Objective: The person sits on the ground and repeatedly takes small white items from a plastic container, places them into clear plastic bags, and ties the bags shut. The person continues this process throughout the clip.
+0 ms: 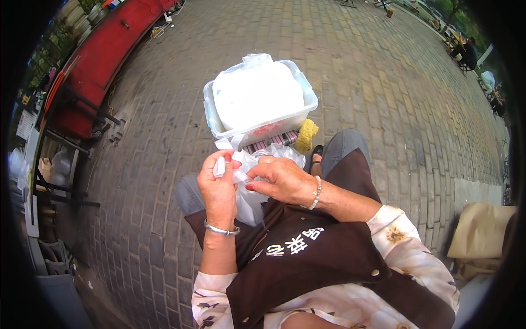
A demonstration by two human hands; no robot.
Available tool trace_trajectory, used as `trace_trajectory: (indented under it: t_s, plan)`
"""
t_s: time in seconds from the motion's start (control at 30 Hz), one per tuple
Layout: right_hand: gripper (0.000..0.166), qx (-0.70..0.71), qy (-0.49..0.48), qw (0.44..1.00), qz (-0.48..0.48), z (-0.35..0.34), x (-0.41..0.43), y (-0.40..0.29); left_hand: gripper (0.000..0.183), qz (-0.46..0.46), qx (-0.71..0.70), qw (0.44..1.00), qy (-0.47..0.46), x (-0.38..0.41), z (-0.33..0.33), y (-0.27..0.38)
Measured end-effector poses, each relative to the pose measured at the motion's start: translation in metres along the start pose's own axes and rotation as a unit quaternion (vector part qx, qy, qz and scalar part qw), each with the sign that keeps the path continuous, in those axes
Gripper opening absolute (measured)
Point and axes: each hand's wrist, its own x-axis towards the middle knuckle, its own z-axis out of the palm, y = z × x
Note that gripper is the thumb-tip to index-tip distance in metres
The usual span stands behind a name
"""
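A thin white plastic bag (248,207) hangs in front of my lap, its top gathered between both hands. My left hand (218,193) is closed on a folded white strip (220,166) that looks like the bag's handle; a loose end sticks up past the fingers. On the other side, the thumb and fingers of my right hand (283,181) pinch the plastic. What the bag contains cannot be made out. Just beyond my hands stands a clear plastic tub (311,100), holding a large, overexposed white bundle (259,94) with crumpled clear film on top.
Striped cloth (259,146) and a yellow knitted cloth (306,135) lie against the tub's near side. A red counter (98,57) and a metal-framed stall (33,181) run along the left. Beige fabric (481,230) sits at the right. Seated people (466,53) are far off on the brick paving (390,103).
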Motion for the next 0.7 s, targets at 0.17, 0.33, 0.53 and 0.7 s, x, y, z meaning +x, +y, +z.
trace_trajectory:
  t_s: [0.17, 0.33, 0.53, 0.7]
  plan:
    - [0.02, 0.201, 0.012, 0.973, 0.109, 0.003, -0.002, 0.013, 0.022, -0.054, -0.107, 0.993, -0.002, 0.001, 0.004, 0.0]
    - [0.02, 0.398, 0.076, 0.89, 0.209, -0.014, -0.007, 0.031, 0.028, -0.035, -0.183, 0.979, 0.08, 0.014, -0.02, 0.009]
    - [0.016, 0.511, 0.136, 0.808, 0.26, -0.014, -0.018, 0.054, 0.029, -0.012, -0.189, 0.977, 0.099, 0.018, -0.034, 0.006]
    - [0.015, 0.596, 0.192, 0.727, 0.282, -0.031, -0.032, 0.067, 0.034, -0.008, -0.227, 0.959, 0.168, 0.023, -0.047, 0.013]
